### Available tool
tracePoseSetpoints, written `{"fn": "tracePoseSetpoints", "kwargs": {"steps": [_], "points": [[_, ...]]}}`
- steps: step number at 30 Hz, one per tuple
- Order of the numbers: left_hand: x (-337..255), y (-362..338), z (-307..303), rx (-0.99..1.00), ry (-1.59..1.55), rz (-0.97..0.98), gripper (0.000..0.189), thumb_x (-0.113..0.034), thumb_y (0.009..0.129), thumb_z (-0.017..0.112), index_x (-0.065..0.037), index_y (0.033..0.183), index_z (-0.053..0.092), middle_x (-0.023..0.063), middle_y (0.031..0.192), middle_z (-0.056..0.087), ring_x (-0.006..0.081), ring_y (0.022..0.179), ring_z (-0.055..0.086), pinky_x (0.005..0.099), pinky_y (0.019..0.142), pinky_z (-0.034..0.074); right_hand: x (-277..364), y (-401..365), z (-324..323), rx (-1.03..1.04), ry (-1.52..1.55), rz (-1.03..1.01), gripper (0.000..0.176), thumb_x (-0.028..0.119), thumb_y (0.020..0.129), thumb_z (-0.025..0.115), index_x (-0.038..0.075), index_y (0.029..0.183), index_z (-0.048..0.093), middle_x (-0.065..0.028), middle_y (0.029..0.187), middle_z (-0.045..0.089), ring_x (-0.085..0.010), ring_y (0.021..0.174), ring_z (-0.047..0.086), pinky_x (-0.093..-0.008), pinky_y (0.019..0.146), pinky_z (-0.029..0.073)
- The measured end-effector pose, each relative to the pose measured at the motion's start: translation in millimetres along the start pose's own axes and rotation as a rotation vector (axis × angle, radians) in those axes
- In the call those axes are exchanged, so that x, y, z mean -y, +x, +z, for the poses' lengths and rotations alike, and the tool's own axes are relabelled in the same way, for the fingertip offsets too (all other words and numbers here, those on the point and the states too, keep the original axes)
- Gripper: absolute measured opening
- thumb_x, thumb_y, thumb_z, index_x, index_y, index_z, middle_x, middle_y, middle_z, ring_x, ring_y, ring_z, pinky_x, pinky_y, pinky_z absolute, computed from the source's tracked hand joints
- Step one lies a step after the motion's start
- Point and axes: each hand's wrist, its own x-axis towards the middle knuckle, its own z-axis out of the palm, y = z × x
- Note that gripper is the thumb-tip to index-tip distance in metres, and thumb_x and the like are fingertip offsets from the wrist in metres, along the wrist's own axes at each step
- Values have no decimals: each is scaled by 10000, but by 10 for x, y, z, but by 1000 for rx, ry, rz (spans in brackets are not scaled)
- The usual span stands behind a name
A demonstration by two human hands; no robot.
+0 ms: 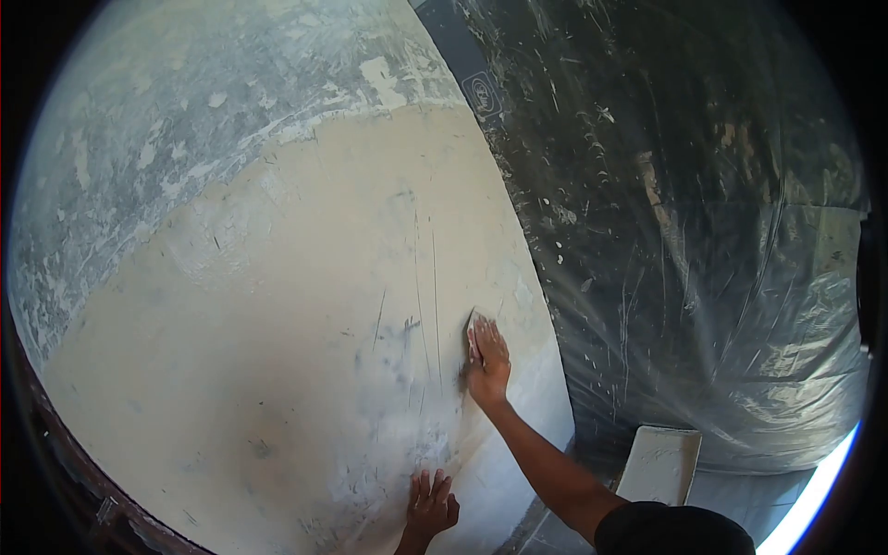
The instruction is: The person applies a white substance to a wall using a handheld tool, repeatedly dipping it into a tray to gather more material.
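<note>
My right hand (488, 361) presses against the cream-coated wall (305, 231), near its right edge. Under its fingers is a thin, flat, pale piece (474, 321) with a pointed upper end, like a folded sheet of sandpaper; most of it is hidden by the hand. Lower down, my left hand (432, 504) rests on the same wall with its fingers spread and nothing in them. Between and above the hands, the coating shows long dark scratches and grey patches.
Dark plastic sheeting (684, 231), spotted with white, hangs along the right. A pale rectangular tray (659, 465) with white residue sits at lower right, beside my right arm. Rough grey wall (185, 102) borders the cream area. A dark frame edge (102, 504) runs at lower left.
</note>
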Motion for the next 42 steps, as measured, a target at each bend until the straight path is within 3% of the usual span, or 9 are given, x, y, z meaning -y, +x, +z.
{"fn": "tracePoseSetpoints", "kwargs": {"steps": [5,13,15,16,19,23,29,34,42], "points": [[5,-4,20,-124,-1,-4,392,-221,861,565,8,1172,628,216,1195,666,475,1250,508,603,1096,354,633,-1858,-706,392,108,114,471,-97,880,561,61,1320,620,-139,1354,625,-313,1346,524,-427,1151,323],[4,-11,-12,-99,-79,-4,412,-222,867,568,19,1200,593,237,1239,637,501,1272,478,640,1092,343,-453,443,-272,-160,35,22,537,-146,879,523,44,1379,573,-155,1403,582,-344,1346,508,-421,1093,398],[-1,13,-27,-105,-80,11,414,-217,867,567,26,1202,590,245,1240,632,506,1273,476,647,1083,350,-661,400,-45,-83,587,256,536,-102,893,538,59,1404,557,-159,1441,548,-352,1379,470,-429,1126,363],[2,18,-32,-104,-80,16,414,-217,867,567,26,1202,590,245,1240,632,507,1273,476,647,1083,350,-502,132,-107,-7,89,67,525,-49,910,546,77,1419,546,-162,1473,514,-354,1419,419,-424,1168,309],[7,-13,-24,-83,-112,-6,435,-210,866,570,36,1224,573,260,1239,626,523,1269,471,656,1082,342,-38,-1244,-232,156,110,151,478,3,916,607,94,1385,584,-160,1462,523,-358,1440,382,-474,1201,249],[65,-89,6,-66,-169,24,555,-191,810,616,92,1270,488,386,1298,513,573,1351,342,698,1108,269,358,-2599,-854,424,306,487,483,-104,885,584,66,1337,612,-140,1397,588,-330,1388,464,-430,1143,376],[-70,-70,-43,-46,-221,-70,576,-211,852,601,114,1299,441,417,1341,463,594,1378,295,706,1124,215,-25,-990,-536,-17,135,337,519,-126,871,549,47,1359,594,-184,1422,554,-363,1421,406,-429,1148,364],[-274,-318,-127,-60,-204,-193,578,-220,879,582,117,1325,435,390,1334,498,580,1390,295,666,1140,223,-79,-1349,-16,10,102,321,506,-72,854,600,26,1350,597,-208,1435,534,-386,1432,382,-483,1196,259],[-816,-117,75,-59,-287,-455,598,-207,933,539,142,1377,341,431,1455,333,604,1418,208,640,1158,197,-90,-2551,-1216,727,257,366,316,63,924,647,128,1230,695,-148,1196,704,-294,1191,640,-382,1049,464]]}}
